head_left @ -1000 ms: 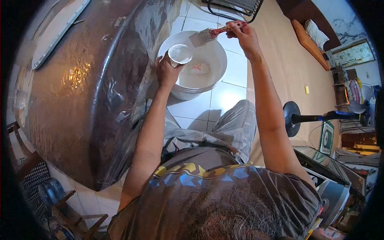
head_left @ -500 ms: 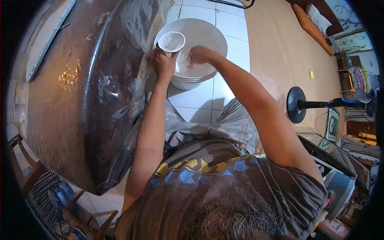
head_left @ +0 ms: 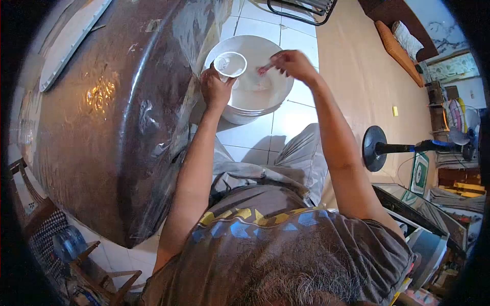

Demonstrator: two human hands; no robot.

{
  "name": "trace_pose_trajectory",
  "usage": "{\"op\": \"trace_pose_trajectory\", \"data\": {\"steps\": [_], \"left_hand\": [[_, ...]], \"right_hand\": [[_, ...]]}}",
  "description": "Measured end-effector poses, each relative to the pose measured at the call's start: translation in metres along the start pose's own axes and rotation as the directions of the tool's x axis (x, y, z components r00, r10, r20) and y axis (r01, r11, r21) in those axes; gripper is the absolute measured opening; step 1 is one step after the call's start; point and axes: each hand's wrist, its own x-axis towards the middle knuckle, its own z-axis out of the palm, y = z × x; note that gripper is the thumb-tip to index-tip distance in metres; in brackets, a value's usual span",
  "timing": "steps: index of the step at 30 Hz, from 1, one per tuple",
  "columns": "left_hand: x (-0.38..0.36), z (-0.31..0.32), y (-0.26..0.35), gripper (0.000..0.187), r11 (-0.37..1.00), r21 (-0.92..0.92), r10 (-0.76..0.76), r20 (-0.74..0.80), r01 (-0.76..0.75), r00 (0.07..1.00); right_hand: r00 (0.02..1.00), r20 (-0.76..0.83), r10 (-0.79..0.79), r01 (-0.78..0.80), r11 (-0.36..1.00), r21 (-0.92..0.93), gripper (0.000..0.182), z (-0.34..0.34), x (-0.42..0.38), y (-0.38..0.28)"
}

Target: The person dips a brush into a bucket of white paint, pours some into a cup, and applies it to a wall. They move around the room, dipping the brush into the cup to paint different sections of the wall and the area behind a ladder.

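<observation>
My left hand grips a small white tub by its side, over the left part of a large white bucket. The tub is tilted toward me, with whitish stuff on its inner wall. My right hand is closed on a small brush with a reddish end, above the bucket's right side. Cloudy, pale liquid lies inside the bucket.
Plastic-wrapped brown furniture stands close on the left. A black fan base is at the right, on a tan floor covering. A dark metal frame lies beyond the bucket.
My right hand has risen and moved right, away from the bucket's middle, and the brush now shows. The whole view has shifted slightly; my left hand still holds the tub.
</observation>
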Motion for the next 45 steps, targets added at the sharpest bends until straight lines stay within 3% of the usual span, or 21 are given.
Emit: {"op": "trace_pose_trajectory", "data": {"steps": [1, 3, 6, 10, 13, 17, 23, 26, 28, 31, 35, 37, 41, 44, 45], "left_hand": [[0.000, -0.001, 0.001, 0.068, 1.000, -0.013, 0.005, 0.006, -0.005, 1.000], [0.001, -0.004, 0.003, 0.065, 1.000, -0.023, 0.002, -0.005, -0.002, 1.000], [0.002, -0.008, 0.006, 0.067, 1.000, 0.005, 0.003, 0.017, -0.003, 1.000], [0.000, -0.008, 0.007, 0.074, 0.993, 0.112, 0.039, 0.005, -0.040, 0.999], [0.002, -0.004, 0.003, 0.075, 0.995, 0.089, 0.034, 0.038, -0.037, 0.999], [0.002, -0.002, 0.000, 0.075, 0.999, 0.029, 0.013, 0.068, -0.015, 0.998], [0.000, 0.000, -0.002, 0.071, 0.996, 0.083, 0.034, 0.069, -0.040, 0.997], [-0.001, 0.009, -0.010, 0.070, 0.998, -0.041, 0.050, 0.011, -0.049, 0.999], [-0.001, 0.001, -0.002, 0.070, 0.995, 0.083, 0.056, 0.027, -0.058, 0.998], [0.001, -0.008, 0.009, 0.070, 0.997, 0.067, 0.044, 0.054, -0.048, 0.998], [0.000, -0.010, 0.008, 0.071, 0.993, 0.089, 0.073, 0.015, -0.074, 0.997], [-0.001, -0.006, 0.003, 0.070, 0.997, 0.075, 0.008, 0.039, -0.011, 0.999], [0.001, -0.006, 0.007, 0.069, 0.997, 0.070, 0.010, 0.048, -0.013, 0.999], [0.001, -0.013, 0.015, 0.069, 0.995, 0.099, -0.021, 0.068, 0.014, 0.997], [0.001, -0.013, 0.015, 0.069, 0.995, 0.104, -0.001, 0.058, -0.005, 0.998]], "right_hand": [[0.992, -0.100, -0.076, 0.093, 0.981, 0.169, 0.025, -0.010, -0.005, 0.000], [0.972, -0.235, 0.017, 0.055, 0.953, 0.297, 0.027, -0.032, -0.012, -0.011], [0.935, -0.353, 0.038, 0.153, 0.854, 0.497, 0.029, -0.048, -0.027, -0.029], [0.938, -0.346, -0.036, 0.265, 0.717, 0.645, 0.029, -0.040, -0.030, -0.032], [0.955, -0.294, -0.049, 0.247, 0.683, 0.688, 0.027, -0.017, -0.027, -0.032], [0.957, -0.280, 0.081, 0.115, 0.777, 0.619, 0.026, 0.005, -0.025, -0.028], [0.931, -0.351, 0.097, 0.141, 0.793, 0.592, 0.027, -0.018, -0.040, -0.027], [0.916, -0.389, 0.096, 0.179, 0.771, 0.612, 0.029, -0.030, -0.043, -0.026], [0.909, -0.404, 0.100, 0.200, 0.746, 0.635, 0.029, -0.032, -0.046, -0.029], [0.938, -0.344, 0.048, 0.202, 0.731, 0.652, 0.029, -0.026, -0.045, -0.031], [0.917, -0.371, 0.149, 0.127, 0.772, 0.622, 0.026, -0.021, -0.039, -0.017], [0.917, -0.367, 0.159, 0.121, 0.763, 0.635, 0.025, -0.028, -0.042, -0.013], [0.892, -0.429, 0.141, 0.147, 0.807, 0.572, 0.025, -0.033, -0.046, -0.012], [0.884, -0.466, 0.047, 0.219, 0.838, 0.501, 0.024, -0.024, -0.050, -0.022], [0.865, -0.496, -0.080, 0.307, 0.865, 0.397, 0.023, -0.020, -0.053, -0.027]]}}
